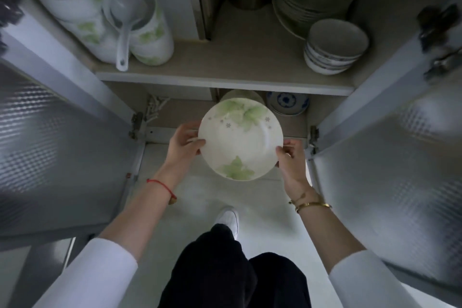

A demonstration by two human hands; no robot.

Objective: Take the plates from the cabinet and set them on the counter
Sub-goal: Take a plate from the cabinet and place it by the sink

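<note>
A white plate [241, 139] with green leaves is held in the air just outside the open cabinet [175, 112], in front of the lower opening and above the pale floor [200, 195]. The left hand [183, 144] pinches its left rim, thumb on top and fingers curled underneath. The right hand [290, 162] pinches the right rim the same way.

The plate's far edge overlaps another pale plate [240, 94] lying inside on the lower level; I cannot tell whether they touch. Just to the right of that one lies a blue-patterned dish [287, 104]. The front edge of the shelf [225, 80] runs above the held plate, with a gap between them.

The left door [57, 132] and right door [400, 147] both stand swung wide, well apart from the hands, so there is open room on each side. On the shelf, a spoon [123, 40] hangs over the front edge from the green-patterned bowls [150, 37], and a stack of small bowls [332, 50] sits near the edge at the right.
</note>
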